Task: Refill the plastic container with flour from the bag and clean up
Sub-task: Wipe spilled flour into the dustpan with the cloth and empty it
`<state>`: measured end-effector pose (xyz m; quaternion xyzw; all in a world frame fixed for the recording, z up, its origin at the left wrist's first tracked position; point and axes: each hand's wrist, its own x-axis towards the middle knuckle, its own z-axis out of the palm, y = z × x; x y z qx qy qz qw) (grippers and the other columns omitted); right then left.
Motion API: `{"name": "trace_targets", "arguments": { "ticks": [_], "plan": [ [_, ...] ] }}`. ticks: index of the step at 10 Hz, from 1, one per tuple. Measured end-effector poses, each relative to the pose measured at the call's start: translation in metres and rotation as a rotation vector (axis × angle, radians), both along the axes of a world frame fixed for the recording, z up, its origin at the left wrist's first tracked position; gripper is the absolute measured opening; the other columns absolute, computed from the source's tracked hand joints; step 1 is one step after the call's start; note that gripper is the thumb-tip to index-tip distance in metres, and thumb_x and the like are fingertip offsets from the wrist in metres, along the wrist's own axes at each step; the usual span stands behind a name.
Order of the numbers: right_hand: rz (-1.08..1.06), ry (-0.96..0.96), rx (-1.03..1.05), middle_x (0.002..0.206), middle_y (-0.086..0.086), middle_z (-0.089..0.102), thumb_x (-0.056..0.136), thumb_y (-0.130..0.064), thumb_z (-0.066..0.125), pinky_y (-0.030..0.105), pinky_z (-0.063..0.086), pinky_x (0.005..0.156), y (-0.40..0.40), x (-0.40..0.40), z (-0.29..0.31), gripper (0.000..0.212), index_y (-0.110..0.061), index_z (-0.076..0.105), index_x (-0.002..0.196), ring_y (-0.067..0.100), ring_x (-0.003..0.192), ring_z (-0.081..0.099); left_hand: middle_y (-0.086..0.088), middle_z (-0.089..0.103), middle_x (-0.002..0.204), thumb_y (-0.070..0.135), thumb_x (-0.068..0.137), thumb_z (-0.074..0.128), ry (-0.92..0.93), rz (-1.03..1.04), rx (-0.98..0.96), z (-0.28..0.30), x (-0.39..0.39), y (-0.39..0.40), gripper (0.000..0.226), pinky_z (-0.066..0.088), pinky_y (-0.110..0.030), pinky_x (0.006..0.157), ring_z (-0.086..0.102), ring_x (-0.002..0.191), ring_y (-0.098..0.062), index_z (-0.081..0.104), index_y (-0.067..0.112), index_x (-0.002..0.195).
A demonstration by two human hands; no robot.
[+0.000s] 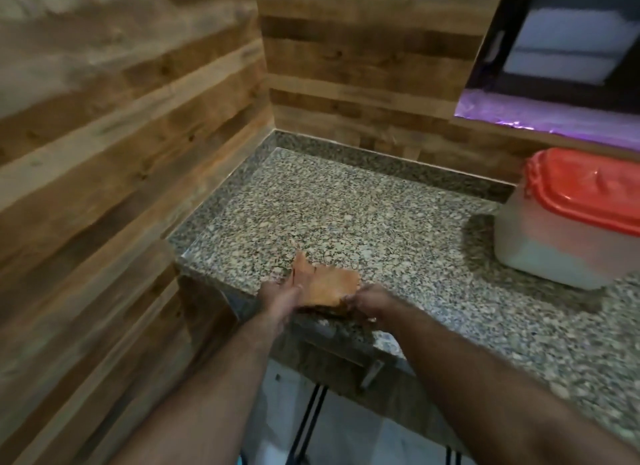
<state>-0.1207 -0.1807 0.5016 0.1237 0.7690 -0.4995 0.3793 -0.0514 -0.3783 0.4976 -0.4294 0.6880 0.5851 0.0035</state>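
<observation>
Cloth [323, 284] lay at the worktop's [381, 222] front edge, gripped by the left hand [278, 296] and right hand [369, 302]. Container [568, 222], lidded, sat at the far right. Careless wiping could push flour off the edge.

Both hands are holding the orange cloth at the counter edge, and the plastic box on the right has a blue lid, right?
Not quite: the head view shows a red lid on the translucent plastic box. The rest holds: left hand and right hand hold the orange cloth at the speckled granite counter edge.
</observation>
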Motion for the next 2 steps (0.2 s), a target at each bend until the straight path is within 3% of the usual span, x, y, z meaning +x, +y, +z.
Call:
{"name": "trace_targets", "arguments": {
  "ticks": [1,2],
  "plan": [
    [0.077,0.102,0.155,0.103,0.019,0.076,0.095,-0.012,0.076,0.040,0.066,0.076,0.0089,0.0012,-0.0149,0.010,-0.006,0.069,0.100,0.025,0.086,0.074,-0.018,0.067,0.131,0.034,0.084,0.079,-0.224,-0.093,-0.384,-0.0138,-0.0036,-0.0100,0.057,0.059,-0.046,0.095,0.067,0.117,-0.041,0.058,0.008,0.131],
    [0.120,0.179,0.239,0.105,0.011,0.072,0.089,-0.004,0.077,0.037,0.064,0.070,0.0161,0.0067,-0.0075,0.022,-0.012,0.067,0.107,0.025,0.096,0.074,-0.019,0.058,0.142,0.027,0.091,0.077,-0.161,-0.221,-0.499,-0.0100,-0.0084,-0.0013,0.060,0.055,-0.043,0.096,0.062,0.127,-0.040,0.056,0.001,0.141]
  ]
}}
